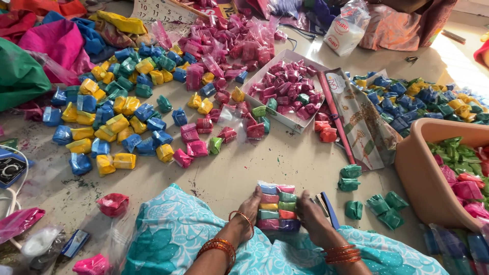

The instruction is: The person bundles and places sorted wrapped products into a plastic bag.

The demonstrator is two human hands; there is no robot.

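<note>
A clear plastic packet (277, 206) filled with small colour-powder pouches in two columns, pink, yellow, green, blue and orange, lies on the floor just in front of my knees. My left hand (249, 206) presses against its left side. My right hand (309, 214) grips its right side. Both wrists wear orange bangles. A small dark blue box (328, 208) lies right behind my right hand.
Loose blue and yellow pouches (112, 122) cover the floor at left, pink ones (224, 46) at the back. A white box (291, 122) holds pink pouches. A tan tub (428, 178) at right holds green and pink ones. Green pouches (377, 203) lie near it.
</note>
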